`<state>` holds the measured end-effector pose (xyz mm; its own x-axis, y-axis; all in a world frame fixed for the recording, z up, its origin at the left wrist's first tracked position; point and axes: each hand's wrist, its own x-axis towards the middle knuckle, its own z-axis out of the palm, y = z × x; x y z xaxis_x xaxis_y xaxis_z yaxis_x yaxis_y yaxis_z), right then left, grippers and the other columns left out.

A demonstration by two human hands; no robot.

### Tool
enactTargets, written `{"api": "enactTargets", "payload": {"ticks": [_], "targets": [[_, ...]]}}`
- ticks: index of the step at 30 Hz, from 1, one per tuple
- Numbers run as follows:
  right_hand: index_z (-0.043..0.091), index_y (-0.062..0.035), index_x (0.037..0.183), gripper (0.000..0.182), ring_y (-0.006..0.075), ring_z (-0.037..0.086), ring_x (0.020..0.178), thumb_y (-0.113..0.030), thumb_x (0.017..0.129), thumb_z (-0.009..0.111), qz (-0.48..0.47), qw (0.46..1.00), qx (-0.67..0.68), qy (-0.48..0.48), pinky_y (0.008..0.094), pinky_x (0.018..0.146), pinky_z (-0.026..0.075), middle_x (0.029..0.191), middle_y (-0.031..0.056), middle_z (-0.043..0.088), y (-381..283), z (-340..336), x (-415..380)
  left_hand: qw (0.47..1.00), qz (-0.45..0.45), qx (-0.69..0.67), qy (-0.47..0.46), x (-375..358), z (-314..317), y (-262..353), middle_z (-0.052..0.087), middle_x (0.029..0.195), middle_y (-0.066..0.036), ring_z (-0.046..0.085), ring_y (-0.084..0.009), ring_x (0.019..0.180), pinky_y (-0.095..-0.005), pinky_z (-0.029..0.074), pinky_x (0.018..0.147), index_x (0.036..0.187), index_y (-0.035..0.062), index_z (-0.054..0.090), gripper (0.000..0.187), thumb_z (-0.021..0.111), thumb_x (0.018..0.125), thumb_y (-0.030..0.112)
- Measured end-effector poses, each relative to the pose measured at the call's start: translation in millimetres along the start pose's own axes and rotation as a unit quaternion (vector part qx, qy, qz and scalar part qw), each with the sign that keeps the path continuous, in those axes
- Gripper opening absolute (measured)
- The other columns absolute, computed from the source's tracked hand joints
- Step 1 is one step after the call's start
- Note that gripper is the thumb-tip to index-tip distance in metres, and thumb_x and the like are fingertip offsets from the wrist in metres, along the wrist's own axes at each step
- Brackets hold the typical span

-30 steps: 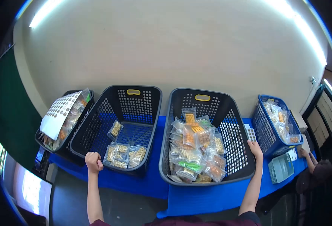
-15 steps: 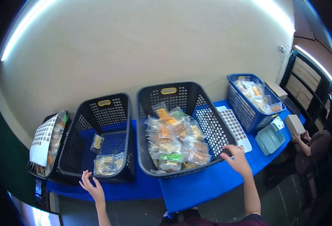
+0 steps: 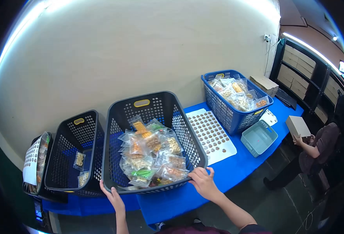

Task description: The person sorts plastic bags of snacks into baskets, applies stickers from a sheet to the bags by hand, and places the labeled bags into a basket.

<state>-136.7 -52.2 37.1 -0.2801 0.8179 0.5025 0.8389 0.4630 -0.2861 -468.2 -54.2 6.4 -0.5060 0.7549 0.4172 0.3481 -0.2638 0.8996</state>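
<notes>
A large dark basket [image 3: 191, 134] with a yellow-edged handle slot stands on the blue-covered table [image 3: 172, 206], holding a heap of clear packets [image 3: 140, 152] of snacks. My left hand [image 3: 113, 197] is on the front left corner of its rim, fingers closed round the edge. At the front right corner my right hand [image 3: 204, 182] grips the same rim, thumb and fingers bent over it. Parts of the fingers of both hands are hidden by the rim.
Left stand a dark basket [image 3: 98, 136] with few packets and another with a dotted sheet [image 3: 32, 162]. Right are a sticker sheet [image 3: 213, 136], a blue basket [image 3: 222, 107] of packets, a grey-green bin [image 3: 259, 138], stacked cardboard [image 3: 265, 84] and a person [image 3: 316, 152] holding a box [image 3: 298, 126].
The view has turned right. My left hand has moved from the left basket to the large basket's rim. My right hand has closed on its front right corner.
</notes>
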Motion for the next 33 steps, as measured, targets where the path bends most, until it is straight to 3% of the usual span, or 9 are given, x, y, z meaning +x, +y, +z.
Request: {"api": "enactTargets", "payload": {"ticks": [5, 10, 13, 14, 16, 17, 26, 27, 33], "targets": [[0.051, -0.0157, 0.115, 0.042, 0.0133, 0.042, 0.109, -0.015, 0.074, 0.062, 0.003, 1.000, -0.001, 0.024, 0.0393, 0.094, 0.016, 0.103, 0.0001, 0.048, 24.8, 6.7, 7.4, 0.998, 0.021, 0.008, 0.062, -17.3, 25.6, 5.4, 0.025, 0.136, -0.017, 0.027, -0.0260, 0.125, -0.0343, 0.019, 0.102, 0.133, 0.0001, 0.021, 0.048, 0.033, 0.092, 0.021], [0.050, -0.0156, 0.109, 0.033, 0.0179, 0.037, 0.118, -0.016, 0.077, 0.058, -0.022, 0.997, 0.016, 0.071, 0.0407, 0.100, 0.014, 0.114, 0.0030, 0.047, 37.9, 19.3, 5.2, 0.993, 0.029, -0.049, 0.102, -17.7, 34.4, -5.3, 0.026, 0.136, -0.015, 0.026, -0.0258, 0.125, -0.0348, 0.018, 0.103, 0.133, 0.0011, 0.024, 0.050, 0.033, 0.092, 0.029], [0.050, -0.0166, 0.109, 0.032, 0.0178, 0.036, 0.119, -0.017, 0.078, 0.059, -0.038, 0.994, 0.039, 0.090, 0.0428, 0.103, 0.011, 0.115, 0.0029, 0.045, 43.7, 22.0, 4.9, 0.994, 0.034, -0.019, 0.102, -18.0, 32.7, -9.7, 0.027, 0.136, -0.015, 0.027, -0.0254, 0.125, -0.0349, 0.017, 0.103, 0.132, 0.0005, 0.025, 0.051, 0.035, 0.091, 0.029], [0.049, -0.0164, 0.109, 0.032, 0.0181, 0.036, 0.119, -0.018, 0.078, 0.059, -0.040, 0.994, 0.050, 0.088, 0.0430, 0.103, 0.010, 0.116, 0.0030, 0.045, 45.3, 22.4, 3.8, 0.992, 0.044, 0.003, 0.118, -17.7, 34.2, -9.9, 0.028, 0.135, -0.015, 0.028, -0.0263, 0.124, -0.0359, 0.020, 0.102, 0.133, 0.0028, 0.026, 0.050, 0.035, 0.091, 0.029], [0.049, -0.0159, 0.109, 0.031, 0.0185, 0.035, 0.120, -0.019, 0.079, 0.058, -0.046, 0.992, 0.073, 0.088, 0.0435, 0.104, 0.009, 0.116, 0.0033, 0.045, 48.8, 26.0, 2.1, 0.988, 0.002, -0.093, 0.120, -19.1, 42.0, 1.8, 0.029, 0.134, -0.015, 0.031, -0.0278, 0.122, -0.0370, 0.024, 0.100, 0.133, 0.0064, 0.026, 0.049, 0.035, 0.090, 0.028], [0.048, -0.0158, 0.110, 0.032, 0.0186, 0.035, 0.120, -0.021, 0.080, 0.058, -0.053, 0.991, 0.082, 0.089, 0.0438, 0.104, 0.009, 0.116, 0.0036, 0.044, 51.1, 27.5, 1.9, 0.990, 0.024, -0.052, 0.128, -16.3, 39.2, -9.8, 0.029, 0.134, -0.015, 0.033, -0.0284, 0.120, -0.0375, 0.028, 0.099, 0.134, 0.0093, 0.026, 0.048, 0.035, 0.090, 0.028], [0.048, -0.0163, 0.114, 0.037, 0.0167, 0.037, 0.119, -0.019, 0.079, 0.059, -0.084, 0.989, 0.116, 0.039, 0.0450, 0.105, 0.007, 0.116, 0.0024, 0.046, 74.2, 9.1, 9.5, 0.989, 0.023, -0.030, 0.141, -22.5, 54.8, 7.8, 0.030, 0.133, -0.014, 0.033, -0.0257, 0.120, -0.0362, 0.028, 0.099, 0.134, 0.0091, 0.026, 0.049, 0.034, 0.091, 0.032], [0.048, -0.0164, 0.115, 0.038, 0.0165, 0.037, 0.119, -0.018, 0.079, 0.059, -0.089, 0.987, 0.128, 0.034, 0.0454, 0.105, 0.006, 0.116, 0.0022, 0.046, 76.4, 11.9, 8.7, 0.987, 0.001, -0.082, 0.139, -25.1, 57.8, 13.1, 0.031, 0.133, -0.013, 0.033, -0.0248, 0.120, -0.0359, 0.026, 0.100, 0.134, 0.0088, 0.026, 0.049, 0.034, 0.091, 0.032], [0.045, -0.0179, 0.124, 0.047, 0.0147, 0.031, 0.124, -0.015, 0.078, 0.054, -0.183, 0.975, 0.083, 0.092, 0.0463, 0.107, 0.004, 0.125, 0.0014, 0.043, 99.0, 35.2, 4.4, 0.981, -0.012, -0.087, 0.172, -24.4, 61.3, 15.1, 0.029, 0.135, -0.012, 0.032, -0.0238, 0.123, -0.0350, 0.024, 0.102, 0.134, 0.0074, 0.027, 0.051, 0.036, 0.091, 0.032]]}}
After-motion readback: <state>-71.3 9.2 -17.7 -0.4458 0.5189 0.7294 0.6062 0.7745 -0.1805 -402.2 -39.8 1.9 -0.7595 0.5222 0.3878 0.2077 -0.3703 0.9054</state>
